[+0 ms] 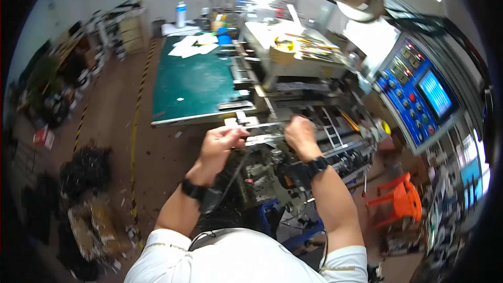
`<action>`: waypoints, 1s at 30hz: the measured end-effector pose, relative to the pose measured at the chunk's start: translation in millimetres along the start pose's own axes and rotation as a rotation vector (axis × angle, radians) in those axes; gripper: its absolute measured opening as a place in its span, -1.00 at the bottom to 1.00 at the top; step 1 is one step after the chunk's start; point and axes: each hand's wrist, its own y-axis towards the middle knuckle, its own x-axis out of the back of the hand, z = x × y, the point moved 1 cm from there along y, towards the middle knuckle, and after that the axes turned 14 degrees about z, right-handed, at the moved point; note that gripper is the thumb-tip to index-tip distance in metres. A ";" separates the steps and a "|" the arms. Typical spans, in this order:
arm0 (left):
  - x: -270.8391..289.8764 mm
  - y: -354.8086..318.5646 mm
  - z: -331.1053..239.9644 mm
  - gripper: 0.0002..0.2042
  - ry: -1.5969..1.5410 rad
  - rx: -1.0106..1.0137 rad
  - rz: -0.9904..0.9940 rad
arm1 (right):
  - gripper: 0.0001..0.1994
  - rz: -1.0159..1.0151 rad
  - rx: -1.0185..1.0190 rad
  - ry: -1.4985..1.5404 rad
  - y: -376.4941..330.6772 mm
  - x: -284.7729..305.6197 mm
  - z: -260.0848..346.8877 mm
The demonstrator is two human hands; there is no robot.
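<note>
My left hand [220,145] is closed, its thumb and fingertips pressed together beside a small pale metal part [257,140]. Whatever sits in that pinch is too small and blurred to name. To its right, my right hand [299,135] curls its fingers down over the machine [272,165], and they hide what they grip. A thin, light bar [264,124] runs across the gap between both hands. From this view I cannot tell whether either hand holds it. Dark bands with small boxes circle both wrists.
A green-topped table [194,81] with papers and a spray can [181,14] stands ahead on the left. Beyond the machine is a pale cabinet [267,68] with tools on top. A blue control panel [414,94] and an orange plastic stool [401,202] are on the right.
</note>
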 end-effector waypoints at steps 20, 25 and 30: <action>-16.6 -17.7 -19.9 -0.71 0.041 -0.010 0.037 | -0.80 -0.249 0.147 -0.162 -24.9 17.5 -2.3; -5.1 -27.7 -14.2 -0.67 0.338 0.040 0.033 | -0.82 -0.166 0.149 -0.192 -24.0 21.1 -1.3; 27.2 -46.9 -1.1 -0.63 0.334 0.083 -0.069 | -0.83 -0.063 0.282 -0.190 -26.9 25.6 4.9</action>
